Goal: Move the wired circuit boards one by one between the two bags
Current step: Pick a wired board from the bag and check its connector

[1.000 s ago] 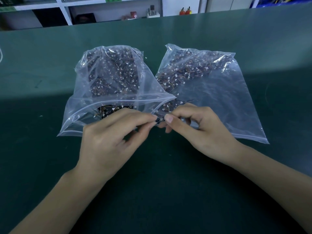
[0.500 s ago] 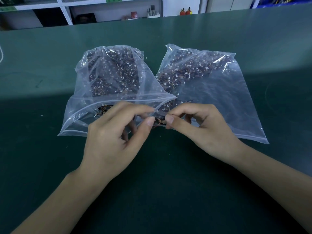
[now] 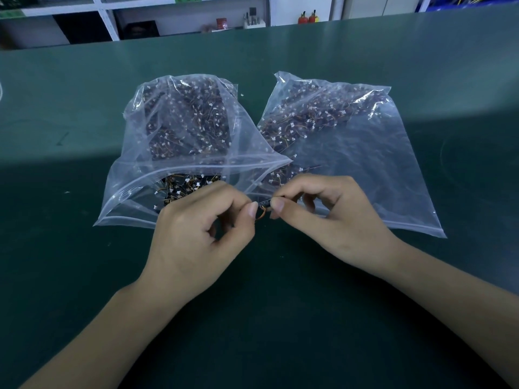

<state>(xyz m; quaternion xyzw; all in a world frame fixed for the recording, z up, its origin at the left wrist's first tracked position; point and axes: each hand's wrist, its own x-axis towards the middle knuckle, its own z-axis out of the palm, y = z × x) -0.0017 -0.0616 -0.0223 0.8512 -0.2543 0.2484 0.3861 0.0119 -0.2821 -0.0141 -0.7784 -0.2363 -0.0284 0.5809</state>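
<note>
One small wired circuit board (image 3: 264,204) sits centre frame, between both hands, just below the bag mouths. Left bag (image 3: 179,153), centre-left, mouth gaping toward viewer, approx. half full of boards w/ wires. Right bag (image 3: 345,153), centre-right, lies flatter; boards heaped at its upper end. Left hand (image 3: 196,234): fingers curled, thumb tip on board's left end. Right hand (image 3: 334,217): thumb and forefinger pinching board's right end. Green table (image 3: 84,276) underneath.

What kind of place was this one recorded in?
Probably an electronics assembly workshop: a green bench mat, two clear bags full of wired circuit boards, and shelving with supplies behind.
</note>
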